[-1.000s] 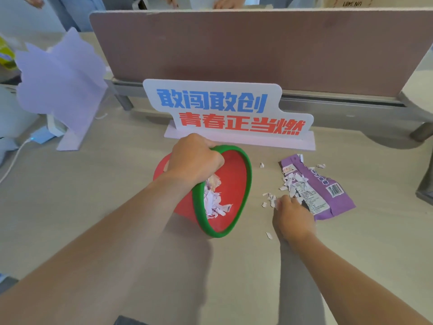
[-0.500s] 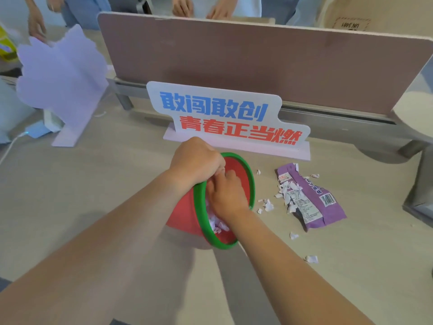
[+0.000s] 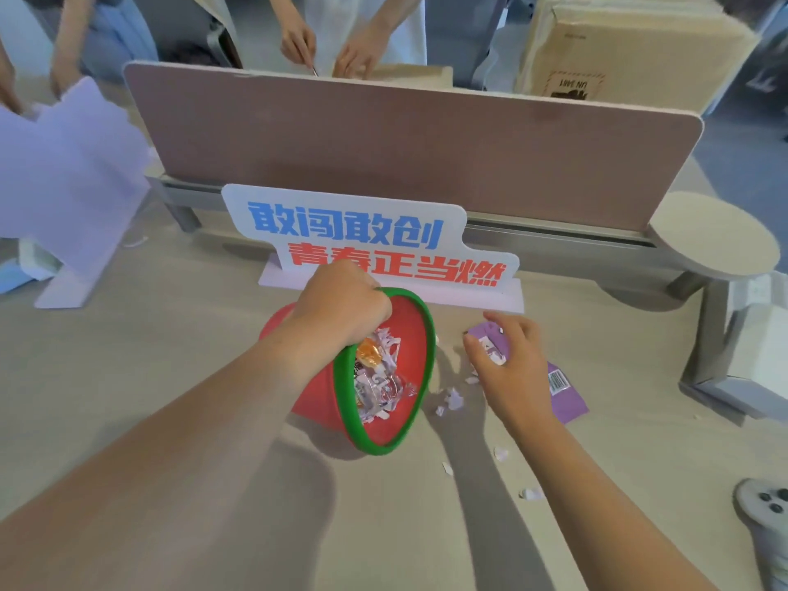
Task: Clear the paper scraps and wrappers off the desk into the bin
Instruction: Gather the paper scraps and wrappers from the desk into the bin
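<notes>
Pale wood-grain worktop (image 3: 128, 377), pink divider panel (image 3: 405, 142) along the far edge, slogan sign (image 3: 366, 236) before it. Left hand (image 3: 341, 305) clenched on the tilted red bin (image 3: 409, 334) rim. Right hand (image 3: 511, 368), fingers loosely spread, over purple wrapper (image 3: 567, 398); paper scraps (image 3: 452, 398) scattered between.

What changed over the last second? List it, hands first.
The right hand went from the scraps into the red bin, dropped a load, and has come back out to the right, now over the purple wrapper, fingers spread. Fewer paper scraps lie beside the bin. Unchanged: the left hand keeps its grip on the tilted bin's green rim.
</notes>
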### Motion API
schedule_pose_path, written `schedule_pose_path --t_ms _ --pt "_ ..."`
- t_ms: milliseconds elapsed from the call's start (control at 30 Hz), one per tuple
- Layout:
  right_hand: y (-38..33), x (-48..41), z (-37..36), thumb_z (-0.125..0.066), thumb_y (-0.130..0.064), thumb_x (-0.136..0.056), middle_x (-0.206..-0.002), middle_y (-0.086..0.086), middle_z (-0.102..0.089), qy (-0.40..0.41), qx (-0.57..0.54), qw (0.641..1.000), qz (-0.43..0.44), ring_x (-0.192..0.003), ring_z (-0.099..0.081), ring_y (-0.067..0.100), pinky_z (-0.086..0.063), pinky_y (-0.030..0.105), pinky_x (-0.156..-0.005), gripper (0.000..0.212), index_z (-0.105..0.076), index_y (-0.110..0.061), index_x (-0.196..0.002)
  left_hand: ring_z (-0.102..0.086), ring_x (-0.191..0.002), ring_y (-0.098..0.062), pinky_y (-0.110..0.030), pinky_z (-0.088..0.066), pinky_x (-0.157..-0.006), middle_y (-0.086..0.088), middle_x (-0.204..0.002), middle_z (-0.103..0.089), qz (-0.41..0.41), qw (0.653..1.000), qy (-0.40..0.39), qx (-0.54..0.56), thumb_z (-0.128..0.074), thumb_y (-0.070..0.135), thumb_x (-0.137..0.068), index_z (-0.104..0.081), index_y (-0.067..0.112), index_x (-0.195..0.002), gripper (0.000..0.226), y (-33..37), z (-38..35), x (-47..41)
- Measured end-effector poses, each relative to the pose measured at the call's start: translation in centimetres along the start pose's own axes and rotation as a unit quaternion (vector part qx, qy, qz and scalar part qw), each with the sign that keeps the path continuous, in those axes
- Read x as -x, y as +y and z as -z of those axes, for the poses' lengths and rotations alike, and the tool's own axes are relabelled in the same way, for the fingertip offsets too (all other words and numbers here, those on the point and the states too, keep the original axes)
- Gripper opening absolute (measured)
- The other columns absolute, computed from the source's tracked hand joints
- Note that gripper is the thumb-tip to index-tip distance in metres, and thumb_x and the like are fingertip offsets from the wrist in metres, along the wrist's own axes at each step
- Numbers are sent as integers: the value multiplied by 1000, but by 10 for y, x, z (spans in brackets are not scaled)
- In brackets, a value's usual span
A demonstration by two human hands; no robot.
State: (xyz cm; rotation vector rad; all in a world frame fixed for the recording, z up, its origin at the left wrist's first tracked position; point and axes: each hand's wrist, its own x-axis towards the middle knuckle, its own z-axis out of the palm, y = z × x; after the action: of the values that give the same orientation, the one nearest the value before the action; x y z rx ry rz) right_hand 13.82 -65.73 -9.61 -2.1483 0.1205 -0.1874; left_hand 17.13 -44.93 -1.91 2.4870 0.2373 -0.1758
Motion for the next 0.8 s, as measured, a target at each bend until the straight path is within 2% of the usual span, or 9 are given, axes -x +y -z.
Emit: schedule_pose_path --t_ms 100,200,300,400,500,567,633,700,800 --pt "47 -27 -4 -61 -64 -71 -151 13 -13 -51 193 978 -68 -140 -15 36 -26 51 -112 83 -24 -38 -140 -39 -56 -24 -34 -30 -49 -18 -57 -44 0 1000 2 5 -60 5 -60 -57 -8 -59 13 4 -9 -5" --pt "81 -40 -13 -44 -84 -63 -155 18 14 -101 323 938 -70 -142 13 42 -7 55 -115 105 5 -39 -145 -38 -54 -23 -32 -31 -48 -13 -56 -45 5 1000 -13 -12 -59 8 -59 -56 -6 -58 14 5 -14 -9" --pt "101 -47 -26 -33 -93 -54 -154 14 22 -156 354 918 -86 -140 20 42 -1 55 -115 113 12 -40 -143 -35 -52 -20 -27 -28 -46 -11 -56 -44 18 999 -13 -23 -58 9 -56 -55 5 -56 5 5 -10 -16" --pt "121 -43 -36 -24 -91 -62 -158 9 10 -173 382 902 -103 -142 12 39 -3 53 -116 104 7 -37 -145 -33 -54 -20 -28 -28 -49 -9 -56 -43 47 999 -11 -11 -60 3 -60 -52 6 -57 10 2 -4 -26" --pt "129 -36 -44 -24 -76 -79 -155 7 -19 -117 388 913 -46 -141 -11 35 -12 52 -115 77 -19 -32 -143 -29 -47 -17 -19 -24 -40 3 -41 -34 65 998 3 10 -61 2 -59 -37 12 -43 30 -4 -1 -33" --pt "129 -34 -47 -29 -65 -84 -140 7 -41 -68 367 928 -10 -128 -32 33 -28 51 -108 60 -40 -28 -129 -28 -46 -16 -17 -21 -34 5 -36 -30 61 998 -1 4 -59 7 -55 -31 14 -39 32 -7 0 -36" --pt "128 -33 -49 -32 -58 -83 -125 8 -52 -42 352 935 8 -112 -43 33 -37 48 -97 55 -50 -22 -120 -32 -50 -17 -18 -23 -36 1 -43 -38 52 999 -8 -5 -57 12 -55 -33 14 -40 29 -9 1 -37" --pt "129 -31 -49 -36 -46 -81 -111 10 -59 -31 338 940 31 -97 -50 36 -43 45 -85 47 -58 -18 -112 -36 -51 -17 -16 -28 -37 -5 -50 -45 49 999 -3 0 -60 9 -61 -38 13 -41 30 -11 1 -37" --pt "129 -28 -48 -37 -34 -77 -86 11 -64 -33 353 933 71 -71 -54 36 -42 39 -64 36 -63 -14 -92 -32 -48 -15 -16 -25 -36 -9 -53 -44 62 998 11 28 -62 1 -64 -41 9 -44 30 -10 2 -33"
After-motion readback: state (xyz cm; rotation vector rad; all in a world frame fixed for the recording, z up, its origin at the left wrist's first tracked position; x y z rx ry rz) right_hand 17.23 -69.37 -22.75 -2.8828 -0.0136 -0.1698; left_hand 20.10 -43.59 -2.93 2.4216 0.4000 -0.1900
